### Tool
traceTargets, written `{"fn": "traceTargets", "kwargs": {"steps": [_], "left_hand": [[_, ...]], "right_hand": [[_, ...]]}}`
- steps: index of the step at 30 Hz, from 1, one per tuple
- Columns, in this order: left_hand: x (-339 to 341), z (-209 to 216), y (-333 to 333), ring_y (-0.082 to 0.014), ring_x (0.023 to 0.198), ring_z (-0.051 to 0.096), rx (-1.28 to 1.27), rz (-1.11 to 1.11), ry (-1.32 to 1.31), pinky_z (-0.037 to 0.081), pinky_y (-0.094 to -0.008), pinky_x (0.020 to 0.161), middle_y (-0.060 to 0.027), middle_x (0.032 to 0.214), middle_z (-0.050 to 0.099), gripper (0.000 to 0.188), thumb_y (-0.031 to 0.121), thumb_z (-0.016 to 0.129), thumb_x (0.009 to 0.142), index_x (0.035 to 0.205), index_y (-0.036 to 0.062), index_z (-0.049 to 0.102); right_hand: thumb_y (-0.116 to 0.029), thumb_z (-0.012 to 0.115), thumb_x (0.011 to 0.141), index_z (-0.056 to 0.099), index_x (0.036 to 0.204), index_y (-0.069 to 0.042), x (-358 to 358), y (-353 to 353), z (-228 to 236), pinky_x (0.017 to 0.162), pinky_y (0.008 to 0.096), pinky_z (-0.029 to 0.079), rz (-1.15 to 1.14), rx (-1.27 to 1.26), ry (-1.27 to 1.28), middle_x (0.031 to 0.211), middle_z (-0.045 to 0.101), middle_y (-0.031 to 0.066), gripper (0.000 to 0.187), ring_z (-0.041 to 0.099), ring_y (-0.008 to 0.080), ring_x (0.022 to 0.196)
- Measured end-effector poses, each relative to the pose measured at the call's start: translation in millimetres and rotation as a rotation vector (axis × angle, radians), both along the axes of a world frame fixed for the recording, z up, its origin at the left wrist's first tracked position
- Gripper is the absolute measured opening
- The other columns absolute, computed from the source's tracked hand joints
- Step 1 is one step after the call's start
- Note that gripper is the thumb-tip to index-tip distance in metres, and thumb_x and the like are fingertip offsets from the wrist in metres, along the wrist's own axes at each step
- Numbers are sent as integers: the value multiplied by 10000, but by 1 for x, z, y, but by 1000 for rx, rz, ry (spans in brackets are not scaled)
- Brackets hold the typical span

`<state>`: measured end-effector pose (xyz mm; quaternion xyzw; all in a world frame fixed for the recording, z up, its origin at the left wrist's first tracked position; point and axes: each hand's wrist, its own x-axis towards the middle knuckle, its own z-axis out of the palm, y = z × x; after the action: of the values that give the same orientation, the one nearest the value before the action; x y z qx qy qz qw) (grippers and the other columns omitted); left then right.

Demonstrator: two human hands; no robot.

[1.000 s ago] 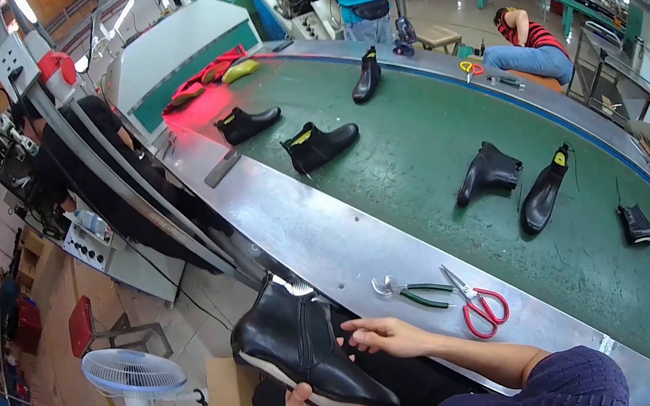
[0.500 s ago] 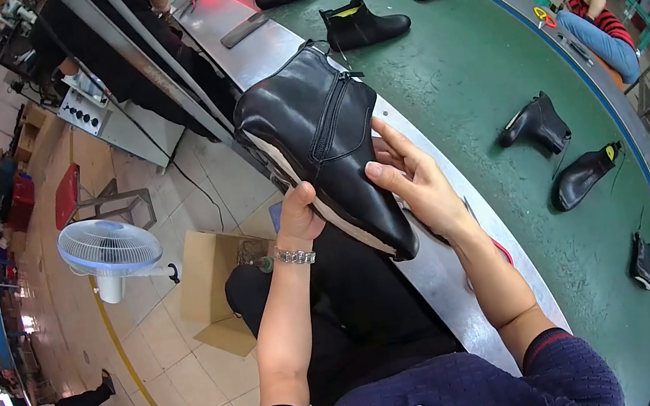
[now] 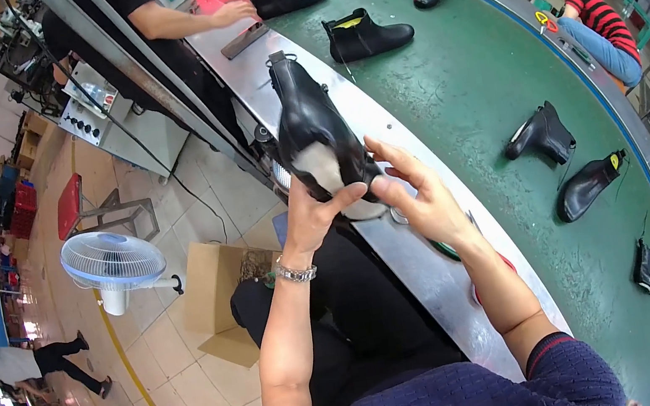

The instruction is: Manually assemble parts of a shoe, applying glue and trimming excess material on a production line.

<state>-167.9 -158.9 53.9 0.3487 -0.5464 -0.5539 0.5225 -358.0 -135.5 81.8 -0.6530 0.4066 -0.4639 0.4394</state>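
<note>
So the black ankle boot (image 3: 321, 140) is up in the air now, held over the near edge of the steel bench (image 3: 429, 271) right in front of the person. Half a second ago it lay more on its side with the sole edge toward the camera; now it's turned so the toe points down at the hands and the pull tab points away toward the far end. Looks like an inspection turn to me, working round to a new face of the boot.

The left hand (image 3: 312, 218) has its grip wrapped under the toe, thumb across the front, carrying the weight. The right hand (image 3: 419, 196) is just beside the boot with fingers spread wide, fingertips near the toe but not clamped on anything (can't tell if they actually touch).

Other boots sit spread out on the green belt (image 3: 460, 88) to the right and far side. A co-worker's hand (image 3: 234, 13) rests on the bench at the far end. Down on the floor to the left there's a white fan (image 3: 113, 262) and a cardboard box (image 3: 217, 301).
</note>
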Motion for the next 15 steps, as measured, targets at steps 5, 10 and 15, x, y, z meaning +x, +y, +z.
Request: {"fn": "traceTargets", "kwargs": {"steps": [5, 10, 15], "left_hand": [[-6, -13, -13, -167, 1182, 505, -42, -2, -157, 440, -327, 998, -82, 1355, 451, 1195, 42, 831, 687, 1540, 114, -3], [-8, -22, -13, -190, 1225, 486, -33, -44, -147, 438, -339, 1018, -92, 1416, 403, 1204, -41, 793, 698, 1540, 148, -46], [-7, -23, -9, -206, 1270, 461, -364, -36, -312, 434, -341, 1033, -112, 1472, 352, 1207, -64, 781, 707, 1536, 153, -68]], "right_hand": [[-263, 757, 807, 404, 1422, -23, 4, 6, 8, 1087, 397, 345, -39, -73, 105, 1407, 448, 215, 749, 435, 330, 1321], [-283, 755, 810, 403, 1434, -49, -6, 12, -1, 1065, 396, 373, 7, 18, 66, 1420, 444, 200, 754, 448, 313, 1309], [-234, 705, 855, 463, 1403, -65, -16, 9, 1, 1028, 389, 408, 40, 69, 10, 1412, 456, 192, 622, 485, 286, 1271]]}}
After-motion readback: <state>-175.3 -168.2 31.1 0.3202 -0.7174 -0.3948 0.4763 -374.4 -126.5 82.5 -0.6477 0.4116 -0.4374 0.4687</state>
